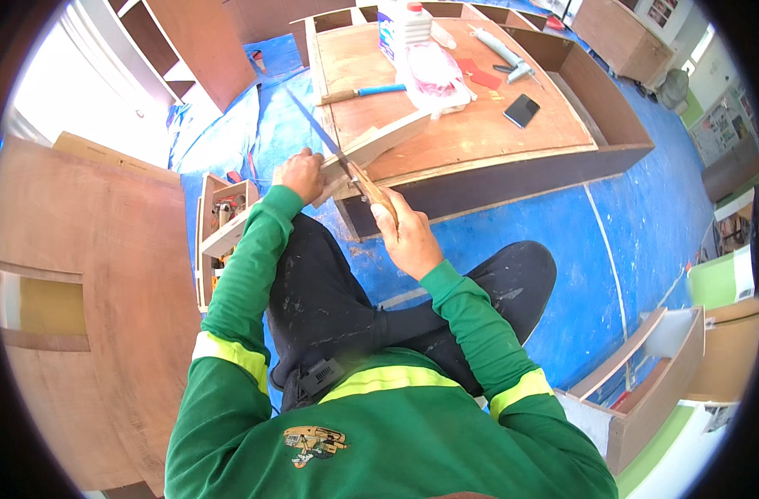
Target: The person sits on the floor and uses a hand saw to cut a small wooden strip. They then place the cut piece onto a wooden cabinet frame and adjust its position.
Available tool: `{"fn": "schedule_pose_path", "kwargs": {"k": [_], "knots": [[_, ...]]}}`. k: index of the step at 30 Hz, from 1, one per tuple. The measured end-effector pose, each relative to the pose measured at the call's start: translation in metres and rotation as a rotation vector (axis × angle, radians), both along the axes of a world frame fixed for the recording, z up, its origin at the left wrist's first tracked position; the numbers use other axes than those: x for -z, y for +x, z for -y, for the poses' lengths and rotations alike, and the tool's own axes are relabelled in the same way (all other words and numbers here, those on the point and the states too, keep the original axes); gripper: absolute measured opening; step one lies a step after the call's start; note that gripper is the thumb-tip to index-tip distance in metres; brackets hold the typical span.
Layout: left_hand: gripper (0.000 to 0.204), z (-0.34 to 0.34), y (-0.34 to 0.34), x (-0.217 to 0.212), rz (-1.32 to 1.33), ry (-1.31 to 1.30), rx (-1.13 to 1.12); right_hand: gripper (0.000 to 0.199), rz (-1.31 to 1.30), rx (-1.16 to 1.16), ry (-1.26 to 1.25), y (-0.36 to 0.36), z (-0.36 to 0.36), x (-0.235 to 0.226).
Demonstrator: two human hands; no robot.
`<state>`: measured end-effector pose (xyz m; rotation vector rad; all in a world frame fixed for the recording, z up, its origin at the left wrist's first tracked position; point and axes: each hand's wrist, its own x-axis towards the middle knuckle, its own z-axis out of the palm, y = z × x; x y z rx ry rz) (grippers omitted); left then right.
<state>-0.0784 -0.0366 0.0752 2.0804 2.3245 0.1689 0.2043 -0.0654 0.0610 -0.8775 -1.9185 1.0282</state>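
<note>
- Head view: long-bladed hand tool (315, 122) (its edge too fine to make out) laid across a pale board (388, 140), at the near left corner of a low plywood-topped unit (446, 148)
- Right hand (411, 237) wrapped around the tool's wooden handle (373, 193), the blade pointing away and to the left
- Left hand (300, 175) closed over the near end of the pale board, to the left of the blade; the two hands are apart, with the blade crossing the board between them
- On the plywood top, beyond the board: a tool with a blue grip (381, 89), a clear plastic bag with pink contents (436, 76), and a white jug with a red cap (414, 27)
- Farther right on the same top: a red flat piece (479, 75), a grey caulking gun (506, 51) and a dark phone (522, 111)
- Beneath, a blue floor sheet (512, 208); the person sits on it, legs folded, in dark trousers (330, 283) and a green top with yellow bands (396, 432)
- Left of the knees, an open wooden box of tools (203, 264); beyond it, a large brown panel (130, 241)
- Lower right, an open drawer-like box (664, 397)
</note>
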Motion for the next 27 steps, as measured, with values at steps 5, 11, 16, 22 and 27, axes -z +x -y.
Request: {"fn": "schedule_pose_path", "kwargs": {"k": [5, 11, 16, 22, 27], "knots": [[0.035, 0.007, -0.012, 0.019, -0.013, -0.024, -0.053, 0.041, -0.040, -0.078, 0.024, -0.006, -0.005, 0.009], [0.046, -0.006, -0.011, 0.003, 0.091, -0.079, 0.054, 0.043, -0.002, -0.073, -0.048, -0.001, -0.002, 0.004], [0.044, -0.002, -0.014, 0.021, 0.023, -0.041, 0.012, 0.038, 0.083, -0.011, -0.067, -0.018, 0.010, 0.007], [0.044, -0.018, -0.031, 0.030, -0.013, -0.107, 0.070, 0.036, 0.049, -0.008, -0.078, -0.013, 0.015, 0.002], [0.046, -0.017, -0.037, 0.035, 0.042, -0.049, 0.134, 0.042, 0.180, -0.030, -0.283, 0.084, 0.083, -0.039]]}}
